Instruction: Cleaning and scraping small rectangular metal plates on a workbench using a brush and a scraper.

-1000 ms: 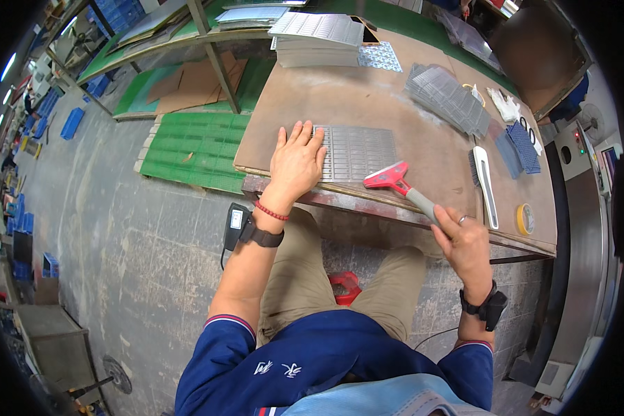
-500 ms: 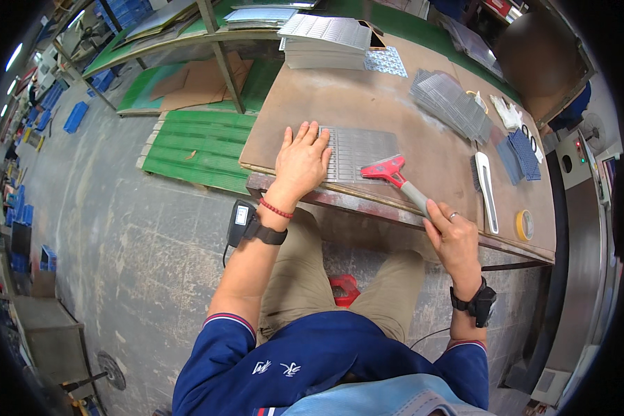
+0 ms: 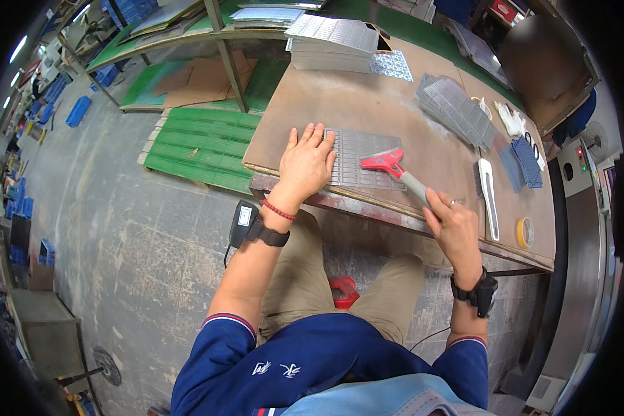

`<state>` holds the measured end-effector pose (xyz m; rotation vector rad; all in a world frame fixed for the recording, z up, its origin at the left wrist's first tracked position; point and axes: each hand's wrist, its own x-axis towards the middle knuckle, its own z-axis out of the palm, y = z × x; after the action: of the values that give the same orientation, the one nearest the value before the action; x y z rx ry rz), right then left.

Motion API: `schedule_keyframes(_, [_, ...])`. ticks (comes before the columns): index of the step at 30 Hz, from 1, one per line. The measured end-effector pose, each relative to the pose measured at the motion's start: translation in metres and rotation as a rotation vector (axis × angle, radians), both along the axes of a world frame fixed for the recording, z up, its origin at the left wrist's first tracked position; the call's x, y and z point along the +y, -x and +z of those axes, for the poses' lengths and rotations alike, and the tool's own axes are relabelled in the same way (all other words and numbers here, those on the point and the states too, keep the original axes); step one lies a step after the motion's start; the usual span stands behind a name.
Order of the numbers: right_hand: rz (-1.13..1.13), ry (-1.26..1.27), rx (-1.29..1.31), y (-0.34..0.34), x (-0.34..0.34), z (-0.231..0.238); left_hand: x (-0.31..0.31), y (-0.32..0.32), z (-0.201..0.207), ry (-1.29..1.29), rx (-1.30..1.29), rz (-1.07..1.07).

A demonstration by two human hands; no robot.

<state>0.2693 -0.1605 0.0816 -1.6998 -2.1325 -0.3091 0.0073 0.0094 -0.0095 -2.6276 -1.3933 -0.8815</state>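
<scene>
A grey metal grid sheet (image 3: pixel 364 154) lies flat near the front edge of a brown worktable (image 3: pixel 367 104). My left hand (image 3: pixel 306 164) presses flat on the sheet's left part, fingers spread. My right hand (image 3: pixel 455 225) grips the grey handle of a scraper with a red head (image 3: pixel 387 163), and the red head rests on the sheet's right part.
A stack of grid sheets (image 3: pixel 334 40) stands at the table's far side, with a fanned pile of them (image 3: pixel 457 107) at the right. A white tool (image 3: pixel 489 197), yellow tape roll (image 3: pixel 525 232) and blue mesh pieces (image 3: pixel 522 159) lie right. Green mats (image 3: pixel 201 142) cover the floor left.
The scraper's red head has slid up and to the left over the sheet, my right hand following it. My left hand has stayed pressed on the sheet.
</scene>
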Motion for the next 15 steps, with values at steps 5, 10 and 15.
schedule_keyframes(5, [0.033, 0.017, -0.020, 0.001, 0.038, 0.002, 0.000, 0.003, 0.000, -0.012, 0.009, 0.000])
schedule_keyframes(10, [-0.002, 0.049, -0.041, 0.003, 0.064, -0.002, -0.001, 0.002, 0.002, 0.011, 0.003, -0.002])
schedule_keyframes(15, [0.029, -0.027, 0.035, -0.010, 0.058, -0.011, -0.002, 0.002, -0.001, 0.022, -0.023, 0.001])
